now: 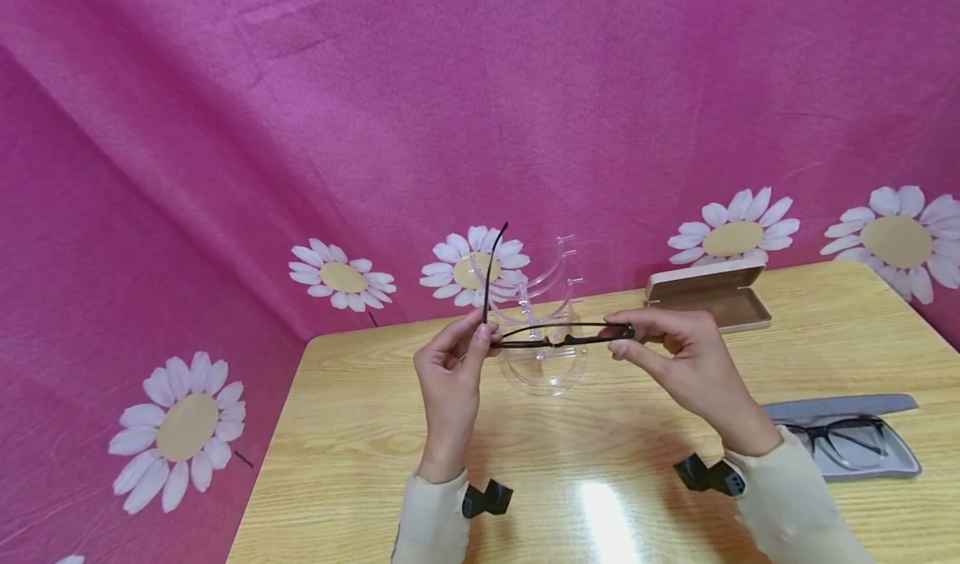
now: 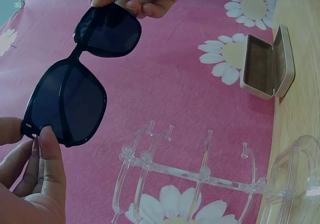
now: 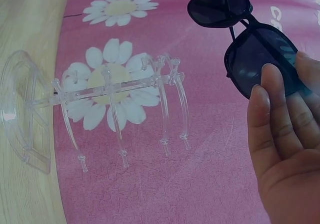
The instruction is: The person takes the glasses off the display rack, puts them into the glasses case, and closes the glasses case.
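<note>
Black sunglasses (image 1: pixel 525 344) with dark lenses are held in the air by both hands, above and in front of a clear display stand (image 2: pixel 175 173). My left hand (image 1: pixel 450 372) pinches the frame's left end near the hinge between thumb and fingers. At the opposite end, my right hand (image 1: pixel 697 364) grips the frame with thumb and fingertips. One temple (image 1: pixel 489 277) sticks out forward from the left end; the other appears folded across behind the lenses. In the left wrist view the lenses (image 2: pixel 67 102) hang a little apart from the stand.
On the wooden table (image 1: pixel 360 431), an open beige glasses case (image 1: pixel 705 285) stands at the back right. An open grey case (image 1: pixel 903 464) holding black-framed eyeglasses (image 1: pixel 855 443) lies nearer on the right. Behind hangs a pink cloth (image 1: pixel 600 131) with daisies.
</note>
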`<action>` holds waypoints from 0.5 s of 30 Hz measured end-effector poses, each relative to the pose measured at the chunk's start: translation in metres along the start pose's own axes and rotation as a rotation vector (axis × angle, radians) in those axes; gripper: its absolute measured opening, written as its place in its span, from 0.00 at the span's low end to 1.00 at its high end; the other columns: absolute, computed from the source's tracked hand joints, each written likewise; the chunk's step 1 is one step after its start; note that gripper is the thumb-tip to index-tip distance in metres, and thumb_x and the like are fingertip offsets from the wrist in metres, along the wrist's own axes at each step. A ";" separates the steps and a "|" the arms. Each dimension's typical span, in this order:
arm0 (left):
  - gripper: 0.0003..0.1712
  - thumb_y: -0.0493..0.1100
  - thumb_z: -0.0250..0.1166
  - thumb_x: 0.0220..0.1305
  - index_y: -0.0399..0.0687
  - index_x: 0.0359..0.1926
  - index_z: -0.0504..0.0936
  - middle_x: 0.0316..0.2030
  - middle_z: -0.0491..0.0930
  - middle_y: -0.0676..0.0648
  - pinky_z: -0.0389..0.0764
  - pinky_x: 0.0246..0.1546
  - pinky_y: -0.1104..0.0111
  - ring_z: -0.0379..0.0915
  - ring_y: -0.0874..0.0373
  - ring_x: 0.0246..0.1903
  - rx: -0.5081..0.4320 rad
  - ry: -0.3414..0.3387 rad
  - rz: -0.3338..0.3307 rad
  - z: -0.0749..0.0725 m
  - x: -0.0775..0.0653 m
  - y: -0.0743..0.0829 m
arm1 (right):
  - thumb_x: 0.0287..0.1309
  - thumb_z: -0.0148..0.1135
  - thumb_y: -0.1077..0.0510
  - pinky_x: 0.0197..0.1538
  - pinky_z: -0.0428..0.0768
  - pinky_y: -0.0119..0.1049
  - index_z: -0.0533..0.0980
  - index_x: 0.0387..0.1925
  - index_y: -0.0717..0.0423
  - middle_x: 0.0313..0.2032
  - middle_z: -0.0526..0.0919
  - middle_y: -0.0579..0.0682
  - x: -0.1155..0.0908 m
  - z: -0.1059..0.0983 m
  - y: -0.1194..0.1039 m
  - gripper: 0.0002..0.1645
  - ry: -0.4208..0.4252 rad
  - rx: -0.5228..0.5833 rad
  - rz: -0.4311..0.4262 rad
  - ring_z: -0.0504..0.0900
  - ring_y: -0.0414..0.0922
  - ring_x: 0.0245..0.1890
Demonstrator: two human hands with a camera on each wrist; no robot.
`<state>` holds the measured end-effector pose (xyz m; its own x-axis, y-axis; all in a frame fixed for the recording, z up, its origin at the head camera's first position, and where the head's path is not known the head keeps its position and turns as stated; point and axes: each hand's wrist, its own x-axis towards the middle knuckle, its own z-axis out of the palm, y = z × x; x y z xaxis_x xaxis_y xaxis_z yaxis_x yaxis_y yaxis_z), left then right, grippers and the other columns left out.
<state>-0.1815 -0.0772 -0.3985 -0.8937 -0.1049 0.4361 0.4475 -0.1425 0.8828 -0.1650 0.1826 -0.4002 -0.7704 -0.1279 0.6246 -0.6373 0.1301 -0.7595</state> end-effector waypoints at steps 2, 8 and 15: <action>0.15 0.27 0.64 0.69 0.19 0.54 0.82 0.35 0.90 0.60 0.91 0.40 0.73 0.87 0.66 0.36 0.003 -0.004 0.004 0.000 0.000 0.000 | 0.54 0.68 0.80 0.27 0.79 0.24 0.86 0.48 0.66 0.42 0.92 0.35 0.000 0.000 0.000 0.20 0.006 0.019 0.003 0.88 0.31 0.34; 0.17 0.27 0.65 0.68 0.20 0.55 0.81 0.37 0.90 0.57 0.91 0.40 0.73 0.88 0.67 0.38 0.021 -0.049 -0.016 -0.003 0.000 0.003 | 0.55 0.67 0.80 0.27 0.80 0.23 0.86 0.47 0.66 0.41 0.92 0.37 0.000 0.000 0.001 0.19 0.031 0.037 0.032 0.88 0.32 0.30; 0.18 0.25 0.65 0.67 0.21 0.57 0.81 0.44 0.85 0.24 0.91 0.44 0.71 0.87 0.69 0.40 0.059 -0.116 -0.032 -0.005 0.000 0.004 | 0.56 0.68 0.79 0.27 0.81 0.24 0.85 0.46 0.69 0.35 0.91 0.35 0.000 -0.001 0.000 0.16 0.057 0.003 0.107 0.87 0.33 0.28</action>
<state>-0.1799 -0.0825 -0.3953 -0.9065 0.0132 0.4220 0.4195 -0.0856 0.9037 -0.1654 0.1833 -0.3999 -0.8337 -0.0578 0.5492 -0.5515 0.1370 -0.8229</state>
